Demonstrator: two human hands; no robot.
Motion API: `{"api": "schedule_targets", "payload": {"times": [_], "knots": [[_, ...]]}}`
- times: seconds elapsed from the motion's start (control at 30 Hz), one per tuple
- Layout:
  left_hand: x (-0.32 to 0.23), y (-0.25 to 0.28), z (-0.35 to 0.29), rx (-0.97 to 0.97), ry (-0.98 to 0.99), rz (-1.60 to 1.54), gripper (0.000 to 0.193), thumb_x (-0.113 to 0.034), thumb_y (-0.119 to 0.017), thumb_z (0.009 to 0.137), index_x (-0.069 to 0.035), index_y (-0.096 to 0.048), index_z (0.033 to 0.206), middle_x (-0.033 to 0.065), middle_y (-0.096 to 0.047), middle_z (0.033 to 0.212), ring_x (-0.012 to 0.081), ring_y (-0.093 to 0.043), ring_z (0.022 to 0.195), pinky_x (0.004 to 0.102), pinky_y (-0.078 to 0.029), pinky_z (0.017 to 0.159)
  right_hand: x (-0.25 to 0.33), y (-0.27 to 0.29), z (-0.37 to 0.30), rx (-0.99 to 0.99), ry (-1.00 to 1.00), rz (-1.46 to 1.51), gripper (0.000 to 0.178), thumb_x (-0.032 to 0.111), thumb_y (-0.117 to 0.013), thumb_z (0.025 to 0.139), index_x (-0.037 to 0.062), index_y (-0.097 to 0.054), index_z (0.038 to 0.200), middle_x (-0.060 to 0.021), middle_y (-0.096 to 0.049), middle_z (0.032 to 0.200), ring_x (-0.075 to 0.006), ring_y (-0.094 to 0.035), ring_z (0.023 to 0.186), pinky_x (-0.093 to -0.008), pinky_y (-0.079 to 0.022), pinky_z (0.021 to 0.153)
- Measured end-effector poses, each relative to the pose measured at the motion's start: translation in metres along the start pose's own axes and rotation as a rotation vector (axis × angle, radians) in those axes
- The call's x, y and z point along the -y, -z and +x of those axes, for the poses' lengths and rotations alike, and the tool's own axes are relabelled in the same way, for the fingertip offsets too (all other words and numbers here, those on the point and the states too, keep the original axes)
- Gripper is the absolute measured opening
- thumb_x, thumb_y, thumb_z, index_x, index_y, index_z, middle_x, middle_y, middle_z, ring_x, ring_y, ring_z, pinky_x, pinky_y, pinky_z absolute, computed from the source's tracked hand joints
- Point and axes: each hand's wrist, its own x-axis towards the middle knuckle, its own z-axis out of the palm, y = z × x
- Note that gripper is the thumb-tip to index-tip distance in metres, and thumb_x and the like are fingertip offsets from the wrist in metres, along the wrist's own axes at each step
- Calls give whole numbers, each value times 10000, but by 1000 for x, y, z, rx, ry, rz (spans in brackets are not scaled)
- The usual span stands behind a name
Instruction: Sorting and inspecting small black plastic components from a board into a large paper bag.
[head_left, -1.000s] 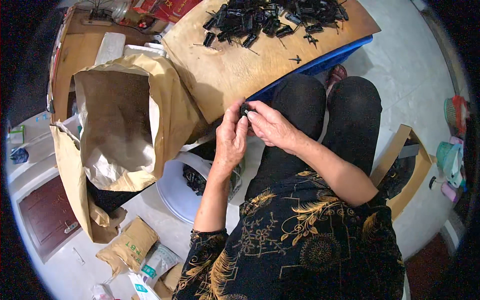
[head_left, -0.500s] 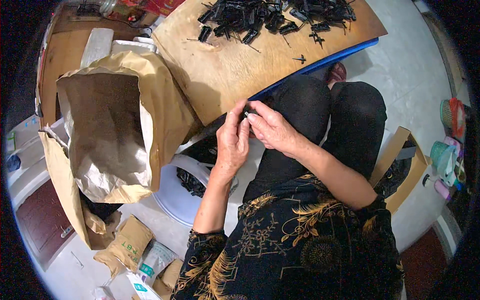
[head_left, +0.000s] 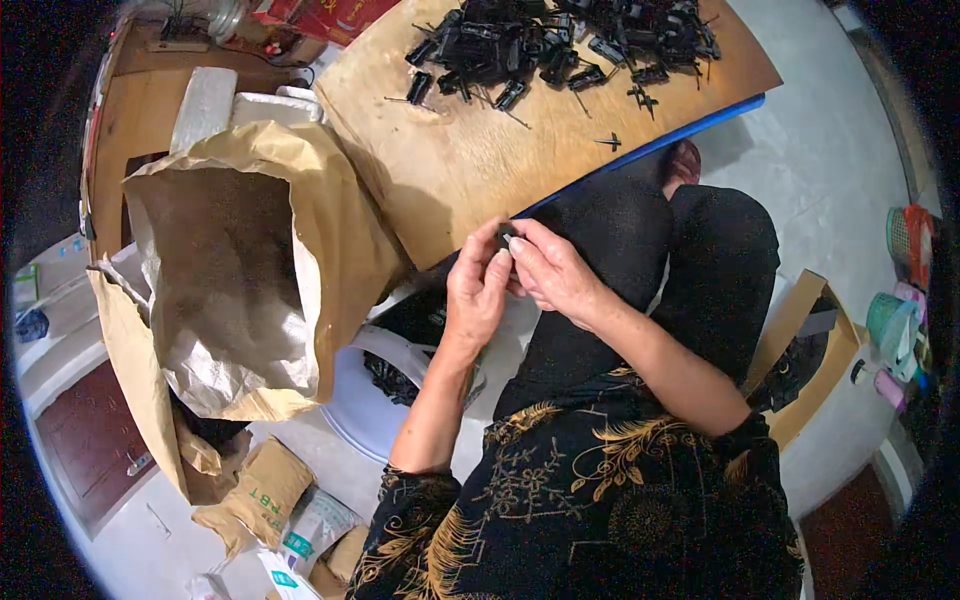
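My left hand [head_left: 477,283] and my right hand [head_left: 553,268] meet above my lap, just off the near edge of the wooden board [head_left: 430,170]. Both are closed in a pinch on one small black plastic part [head_left: 507,236], mostly covered by fingers and thumbs. Its exact shape is too small to make out. Farther off on the board lies a heap of black plastic parts [head_left: 520,45] with thin rods sticking out. A single small black cross-shaped piece [head_left: 609,142] rests near the board's right edge.
A large open paper sack [head_left: 350,270] stands at my left. Behind my left forearm is a white bucket [head_left: 352,415] holding black parts. An open cardboard box [head_left: 795,345] with dark contents sits at the right. Smaller filled bags [head_left: 268,490] lie on the floor at lower left.
The view has shifted slightly, so everything sits a little lower and to the right. Both hands stay together on the black part, which shows a bit more between the fingertips.
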Motion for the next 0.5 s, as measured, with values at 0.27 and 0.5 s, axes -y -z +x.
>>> {"api": "schedule_targets", "payload": {"times": [0.27, 0.5], "knots": [[-2, -1, -1, -45, 61, -83, 379, -82, -453, 908, -18, -386, 1276, 66, -530, 1052, 84, -519, 761, 211, -484, 591, 5, 4, -4, 61, -56, 121, 328, 216, -357, 956, 74, -377, 1252, 70, -326, 573, -11, -270, 435, -159, -219, 361], [3, 3, -3, -34, -101, 129, 365, -78, -456, 903, -6, -409, 1258, 63, -532, 1065, 106, -529, 834, 226, -473, 681, 3, 3, -6, 102, -37, 94, 318, 222, -357, 957, 81, -374, 1242, 68, -326, 580, -14, -265, 432, -161, -216, 361]]}}
